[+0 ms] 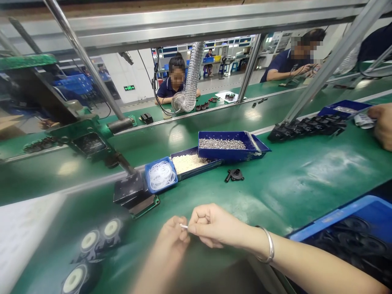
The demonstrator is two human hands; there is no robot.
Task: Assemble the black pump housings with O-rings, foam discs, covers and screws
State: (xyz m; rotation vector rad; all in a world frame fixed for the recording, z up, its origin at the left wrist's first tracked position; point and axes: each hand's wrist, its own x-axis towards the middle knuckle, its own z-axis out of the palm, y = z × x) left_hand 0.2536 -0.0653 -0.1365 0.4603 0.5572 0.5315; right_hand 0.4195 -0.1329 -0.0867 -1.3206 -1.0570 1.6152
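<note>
My right hand (211, 226) pinches a small, thin, pale pin (184, 226) between thumb and forefinger. At the pin's other end, the closed fingertips of my left hand (174, 233) meet it; a tiny piece there is too small to make out. Both hands are held above the green bench. Beyond them stand a blue tray of white rings (162, 175), a bin of small cream pieces (188, 163) and a blue bin of small metal pins (222, 144). A black part with a short spout (235, 175) lies on the bench.
Black parts with cream discs (90, 241) are at left, near a black and green press (92, 139). At right are a blue crate (333, 218) of black parts, a row of black parts (306, 127) and another person's hand (382, 124). Co-workers sit beyond the frame.
</note>
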